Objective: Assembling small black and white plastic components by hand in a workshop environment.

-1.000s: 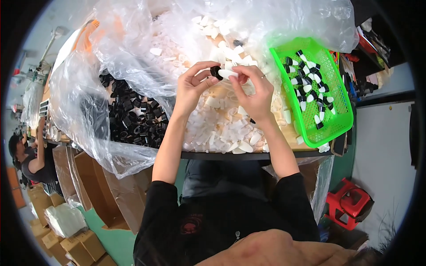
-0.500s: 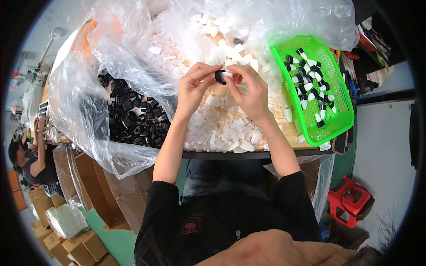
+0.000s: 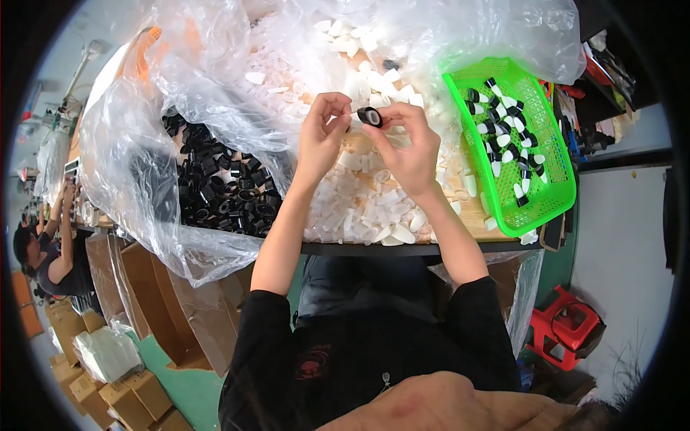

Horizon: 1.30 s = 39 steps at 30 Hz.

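Observation:
Over the middle of the table, my right hand point(image 3: 410, 140) pinches a black oval ring-shaped cap point(image 3: 370, 117) between thumb and fingers. Its open end faces me and shows a pale lining. Close by on the left, my left hand point(image 3: 321, 136) has its thumb and fingertips pressed together at a small pale piece point(image 3: 353, 116) beside the cap. Fingers partly hide that piece, and I cannot tell whether it touches the cap. Beneath both hands lies a heap of loose translucent and white plastic parts point(image 3: 359, 197).
Left of the heap, clear plastic sheeting point(image 3: 136, 179) surrounds many black caps point(image 3: 230, 190). At the right stands a green basket point(image 3: 496, 208) holding several black-and-white assembled pieces point(image 3: 510, 136). A red stool point(image 3: 564, 327) is at lower right. Another person point(image 3: 61, 251) works at far left.
The black cap has turned so its open end shows, and it now sits in my right fingers. My left hand has drawn slightly away from it.

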{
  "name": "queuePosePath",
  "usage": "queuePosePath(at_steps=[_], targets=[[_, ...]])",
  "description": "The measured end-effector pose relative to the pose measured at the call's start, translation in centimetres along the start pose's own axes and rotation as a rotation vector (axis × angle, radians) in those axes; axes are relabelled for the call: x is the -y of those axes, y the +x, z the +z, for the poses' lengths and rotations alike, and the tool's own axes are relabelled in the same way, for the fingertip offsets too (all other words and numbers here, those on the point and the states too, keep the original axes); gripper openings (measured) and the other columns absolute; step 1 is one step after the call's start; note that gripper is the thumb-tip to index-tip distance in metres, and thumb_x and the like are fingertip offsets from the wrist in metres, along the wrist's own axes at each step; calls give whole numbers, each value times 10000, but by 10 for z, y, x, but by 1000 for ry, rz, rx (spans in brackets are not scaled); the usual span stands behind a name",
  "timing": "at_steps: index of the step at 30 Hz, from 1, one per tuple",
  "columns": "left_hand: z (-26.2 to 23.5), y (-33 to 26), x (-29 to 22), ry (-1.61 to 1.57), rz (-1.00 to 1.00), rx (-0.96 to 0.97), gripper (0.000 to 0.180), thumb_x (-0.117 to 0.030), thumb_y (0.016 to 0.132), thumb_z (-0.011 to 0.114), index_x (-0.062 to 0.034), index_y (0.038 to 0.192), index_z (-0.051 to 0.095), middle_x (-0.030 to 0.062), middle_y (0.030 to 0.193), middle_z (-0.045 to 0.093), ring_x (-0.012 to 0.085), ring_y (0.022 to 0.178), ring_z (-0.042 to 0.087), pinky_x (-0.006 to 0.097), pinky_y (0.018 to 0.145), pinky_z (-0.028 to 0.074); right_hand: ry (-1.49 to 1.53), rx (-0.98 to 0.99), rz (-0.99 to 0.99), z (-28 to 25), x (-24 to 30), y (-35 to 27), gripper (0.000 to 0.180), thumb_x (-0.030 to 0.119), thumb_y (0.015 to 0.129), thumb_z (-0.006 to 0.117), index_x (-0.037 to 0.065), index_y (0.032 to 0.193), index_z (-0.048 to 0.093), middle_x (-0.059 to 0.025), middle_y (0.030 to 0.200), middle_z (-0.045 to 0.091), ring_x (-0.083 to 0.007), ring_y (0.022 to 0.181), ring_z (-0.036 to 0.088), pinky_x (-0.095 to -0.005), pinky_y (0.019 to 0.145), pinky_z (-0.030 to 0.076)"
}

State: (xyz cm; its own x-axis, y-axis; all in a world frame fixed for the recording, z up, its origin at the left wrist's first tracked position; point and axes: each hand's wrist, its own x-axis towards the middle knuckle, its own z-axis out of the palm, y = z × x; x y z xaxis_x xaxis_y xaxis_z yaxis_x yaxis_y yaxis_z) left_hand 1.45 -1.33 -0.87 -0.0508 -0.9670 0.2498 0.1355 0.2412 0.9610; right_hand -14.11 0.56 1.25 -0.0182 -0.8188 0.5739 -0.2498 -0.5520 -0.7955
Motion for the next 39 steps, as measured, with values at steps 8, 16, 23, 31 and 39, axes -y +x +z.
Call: queuePosePath(at_steps=[8,16,23,31,39], targets=[[-4,-3,-9,-212,-120,125,93,-46,923,619,19,986,600,52,986,627,124,896,610,258,847,486,18,69,25,-6,3,5,210,24,787,765,9,944,626,-58,897,665,-116,782,636,-247,700,508],[-1,-4,-11,-331,-98,62,86,-47,933,605,14,877,580,116,994,640,179,859,654,304,803,546,625,121,527,-10,2,10,217,51,843,721,-18,1022,620,-64,946,671,-110,848,631,-248,780,498],[1,-5,-14,-397,-97,68,71,-30,948,561,20,900,549,139,1028,620,204,892,658,332,860,560,659,117,586,-7,-16,7,195,55,864,694,-18,1035,633,-80,941,685,-136,852,652,-267,798,517],[0,-6,-17,-392,-84,76,107,-81,978,526,16,939,542,133,1034,609,202,894,648,329,820,565,713,119,578,-8,-17,7,196,48,863,694,-17,1039,638,-90,937,689,-150,835,663,-282,796,524],[-5,-4,-12,-204,-120,163,153,-132,975,563,16,955,596,80,891,627,142,796,624,304,766,533,603,205,560,-11,-19,7,189,82,849,725,-4,1000,648,-63,910,690,-136,839,657,-271,793,522]])
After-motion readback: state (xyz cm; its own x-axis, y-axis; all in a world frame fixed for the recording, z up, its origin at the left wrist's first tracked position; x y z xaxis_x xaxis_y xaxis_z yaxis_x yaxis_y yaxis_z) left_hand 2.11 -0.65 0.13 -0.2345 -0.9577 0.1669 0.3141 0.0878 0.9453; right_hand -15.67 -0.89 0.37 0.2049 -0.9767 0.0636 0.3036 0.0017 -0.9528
